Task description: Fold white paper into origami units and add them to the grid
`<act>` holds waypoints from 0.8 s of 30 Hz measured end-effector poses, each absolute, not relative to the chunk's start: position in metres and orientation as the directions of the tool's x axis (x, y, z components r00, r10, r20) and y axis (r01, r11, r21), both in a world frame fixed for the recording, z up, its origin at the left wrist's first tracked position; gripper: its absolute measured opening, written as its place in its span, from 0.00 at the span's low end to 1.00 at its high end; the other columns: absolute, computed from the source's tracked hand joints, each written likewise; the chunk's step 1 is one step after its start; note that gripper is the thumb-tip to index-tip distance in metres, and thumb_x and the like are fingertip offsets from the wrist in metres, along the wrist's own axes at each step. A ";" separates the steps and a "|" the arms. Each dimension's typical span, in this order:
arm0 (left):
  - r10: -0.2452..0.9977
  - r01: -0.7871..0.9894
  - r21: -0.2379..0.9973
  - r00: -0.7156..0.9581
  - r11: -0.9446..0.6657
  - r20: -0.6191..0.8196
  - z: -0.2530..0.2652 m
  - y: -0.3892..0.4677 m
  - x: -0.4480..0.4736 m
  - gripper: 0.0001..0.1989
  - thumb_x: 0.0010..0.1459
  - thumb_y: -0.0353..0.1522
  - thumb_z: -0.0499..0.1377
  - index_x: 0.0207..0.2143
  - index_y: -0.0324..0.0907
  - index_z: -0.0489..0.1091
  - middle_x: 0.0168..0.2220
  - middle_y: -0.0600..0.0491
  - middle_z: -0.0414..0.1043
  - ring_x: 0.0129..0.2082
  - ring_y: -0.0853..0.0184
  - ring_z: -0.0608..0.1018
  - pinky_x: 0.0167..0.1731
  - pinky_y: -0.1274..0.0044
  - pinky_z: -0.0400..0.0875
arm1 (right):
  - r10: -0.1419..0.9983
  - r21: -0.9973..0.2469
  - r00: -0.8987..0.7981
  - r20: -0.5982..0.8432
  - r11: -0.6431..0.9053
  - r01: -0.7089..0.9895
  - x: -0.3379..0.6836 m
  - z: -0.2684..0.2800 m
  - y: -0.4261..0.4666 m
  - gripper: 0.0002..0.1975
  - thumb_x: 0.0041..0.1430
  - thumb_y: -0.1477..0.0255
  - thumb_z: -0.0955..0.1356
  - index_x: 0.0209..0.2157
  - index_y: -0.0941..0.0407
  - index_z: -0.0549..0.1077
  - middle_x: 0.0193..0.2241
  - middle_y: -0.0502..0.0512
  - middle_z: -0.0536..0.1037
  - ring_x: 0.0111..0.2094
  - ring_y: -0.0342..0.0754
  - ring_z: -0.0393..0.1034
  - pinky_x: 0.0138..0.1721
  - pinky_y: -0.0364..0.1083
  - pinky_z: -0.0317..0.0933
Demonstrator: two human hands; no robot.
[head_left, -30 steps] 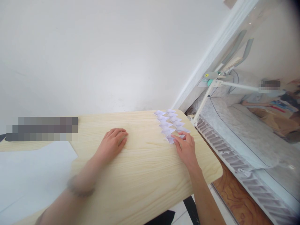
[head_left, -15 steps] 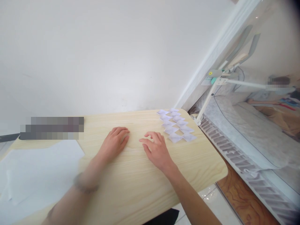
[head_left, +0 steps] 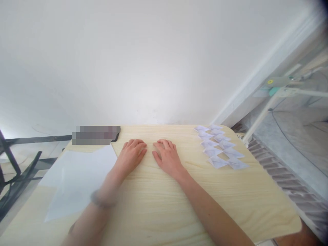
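Note:
My left hand (head_left: 131, 154) rests palm down on the wooden table (head_left: 159, 201), its fingers loosely bent and holding nothing. Just to the right of it, my right hand (head_left: 167, 157) lies on the tabletop with fingers apart, also holding nothing. A small gap separates the two hands. Right of my right hand, several folded white paper pieces (head_left: 216, 162) with pointed ends stand in two columns. White paper sheets (head_left: 79, 174) lie to the left, close to my left forearm.
Behind the sheets, at the table's back left, sits a dark object (head_left: 117, 136), mostly blurred out. A white wall (head_left: 153, 68) rises along the back edge. Beyond the right edge are a white metal frame (head_left: 263, 116) and a grey bed (head_left: 302, 143). Dark metal bars (head_left: 38, 139) stand at far left.
My view has swung left, so the table and papers appear further right. My right hand has come down flatter onto the table and closer to my left hand.

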State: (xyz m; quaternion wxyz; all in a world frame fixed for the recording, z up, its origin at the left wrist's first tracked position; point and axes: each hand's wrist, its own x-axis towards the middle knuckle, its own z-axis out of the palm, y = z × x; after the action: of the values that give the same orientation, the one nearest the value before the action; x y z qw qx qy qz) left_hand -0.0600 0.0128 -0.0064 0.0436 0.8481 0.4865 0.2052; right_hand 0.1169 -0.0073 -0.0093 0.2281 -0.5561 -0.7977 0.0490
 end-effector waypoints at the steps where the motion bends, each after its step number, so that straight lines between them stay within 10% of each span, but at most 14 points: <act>1: 0.844 0.808 0.276 0.439 -0.521 0.308 -0.008 0.012 -0.058 0.12 0.58 0.33 0.47 0.41 0.42 0.67 0.43 0.48 0.68 0.43 0.61 0.68 0.43 0.67 0.62 | 0.909 -0.338 -0.278 0.311 0.379 0.861 0.118 -0.010 -0.008 0.16 0.57 0.68 0.60 0.47 0.54 0.65 0.46 0.58 0.65 0.48 0.52 0.56 0.47 0.52 0.51; 12: 0.860 0.776 0.374 0.477 -0.508 0.180 0.009 0.007 -0.075 0.13 0.57 0.29 0.48 0.44 0.43 0.65 0.50 0.48 0.62 0.51 0.63 0.63 0.50 0.68 0.58 | 0.904 -0.377 -0.270 0.331 0.389 0.840 0.119 -0.016 -0.007 0.15 0.56 0.69 0.61 0.45 0.54 0.67 0.44 0.57 0.66 0.47 0.53 0.56 0.47 0.52 0.51; 24: 0.919 0.988 0.119 -0.042 0.096 -0.392 0.044 0.020 -0.171 0.29 0.34 0.41 0.62 0.42 0.40 0.62 0.44 0.45 0.62 0.46 0.53 0.66 0.37 0.72 0.65 | 0.905 -0.369 -0.276 0.325 0.390 0.844 0.119 -0.017 -0.007 0.15 0.56 0.69 0.61 0.45 0.54 0.67 0.44 0.56 0.67 0.46 0.52 0.57 0.46 0.52 0.51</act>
State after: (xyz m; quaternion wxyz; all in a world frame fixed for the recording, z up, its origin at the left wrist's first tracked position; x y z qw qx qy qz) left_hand -0.1707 0.0197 0.0437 0.1882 0.6662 0.7158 -0.0920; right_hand 0.1194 -0.0074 -0.0171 0.2467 -0.5488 -0.7963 0.0619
